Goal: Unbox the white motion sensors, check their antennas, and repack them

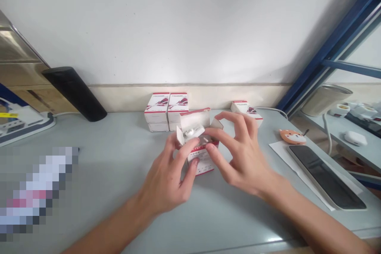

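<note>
Small red-and-white carton (200, 161) stands upright on the pale surface (113, 166), centre of view, held between both hands. Top flaps are open and standing up. A white part (194, 131) sits in the open mouth, partly out; too small to tell what it is.

Left hand (168, 180): fingers (186, 154) wrapped round the carton's left side and front, gripping it, with the thumb up near the left flap.

Right hand (242, 156): thumb and forefinger close on the right rim of the open top, by the right flap. The other fingers are spread loose above and behind.

Behind the carton, near the wall: a block of like boxes (166, 112), side by side and stacked, closed. One more box (246, 109) lies tilted just behind the right hand.

Right side: a dark-screened tablet (326, 176) lies flat on a white sheet (282, 152), with a small orange fox-shaped item (292, 137) just beyond its far end. A metal cup (326, 99) stands further back.

Left side: a black cylinder (74, 93) leans against the wall.
</note>
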`<state>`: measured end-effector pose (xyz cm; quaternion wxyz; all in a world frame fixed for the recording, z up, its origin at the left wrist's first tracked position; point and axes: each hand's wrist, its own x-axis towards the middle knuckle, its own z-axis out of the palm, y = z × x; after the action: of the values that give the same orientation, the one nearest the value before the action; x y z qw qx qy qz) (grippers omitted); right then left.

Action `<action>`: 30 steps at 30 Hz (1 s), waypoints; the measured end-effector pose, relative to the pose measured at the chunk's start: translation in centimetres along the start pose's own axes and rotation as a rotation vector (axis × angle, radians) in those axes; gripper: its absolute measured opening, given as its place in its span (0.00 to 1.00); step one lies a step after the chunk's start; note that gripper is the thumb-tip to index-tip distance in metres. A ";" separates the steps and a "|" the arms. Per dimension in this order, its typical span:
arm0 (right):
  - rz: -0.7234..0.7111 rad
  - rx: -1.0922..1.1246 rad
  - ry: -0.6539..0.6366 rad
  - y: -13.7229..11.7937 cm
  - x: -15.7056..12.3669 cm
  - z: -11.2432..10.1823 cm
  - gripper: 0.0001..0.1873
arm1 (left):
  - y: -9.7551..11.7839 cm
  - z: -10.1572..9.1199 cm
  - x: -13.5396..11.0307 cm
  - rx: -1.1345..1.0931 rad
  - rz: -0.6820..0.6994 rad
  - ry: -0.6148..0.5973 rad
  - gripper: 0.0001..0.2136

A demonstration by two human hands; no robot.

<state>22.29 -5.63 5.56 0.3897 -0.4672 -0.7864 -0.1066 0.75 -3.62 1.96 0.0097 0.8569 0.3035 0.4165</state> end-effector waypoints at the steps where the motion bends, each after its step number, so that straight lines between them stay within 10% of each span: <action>1: -0.002 0.009 -0.001 0.0 0.0 0.0 0.11 | 0.0 0.0 0.0 -0.006 -0.001 -0.005 0.26; 15: -0.032 0.214 0.388 0.5 0.9 -0.9 0.08 | 0.4 0.0 -0.1 0.083 -0.041 -0.077 0.32; 22: -0.249 0.169 0.178 0.9 0.7 -0.6 0.06 | 0.6 -0.2 0.1 0.120 -0.007 -0.085 0.28; 30: -0.088 0.044 0.271 0.8 0.8 -0.2 0.04 | 1.2 -0.4 0.1 0.202 -0.024 -0.007 0.22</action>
<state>22.87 -4.75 6.13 0.4974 -0.4048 -0.7486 -0.1682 1.20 -4.64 2.63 -0.0707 0.8512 0.3543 0.3807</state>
